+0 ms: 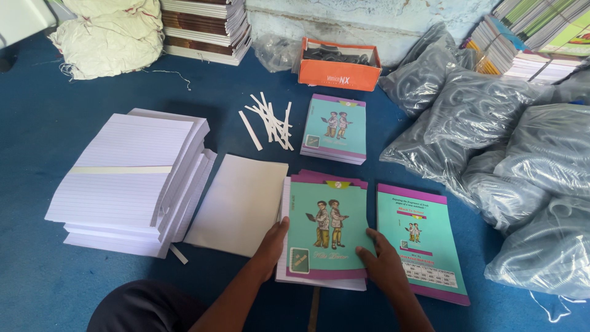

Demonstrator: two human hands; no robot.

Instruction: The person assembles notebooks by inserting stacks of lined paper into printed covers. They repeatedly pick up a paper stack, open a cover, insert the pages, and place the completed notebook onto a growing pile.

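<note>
My hands are both on the teal notebook cover (327, 226), which lies on a bundle of white pages (319, 281) on the blue floor (37, 141). My left hand (272, 241) curls round the cover's left edge, thumb on top; my right hand (382, 261) presses flat, fingers spread, on its lower right corner. Neither is closed round it in a full grip, as far as I can tell from this angle. Just right of the cover lies a teal back cover sheet (420, 241). Just left of it sits a plain cream sheet stack (239, 203), and further left a tall pile of ruled paper (126, 178). Beyond the cover lie a finished notebook stack (335, 128) and loose white paper strips (269, 121). Behind those stands an orange box (339, 66). Clear bags of coils (491, 147) crowd the far right.
</note>
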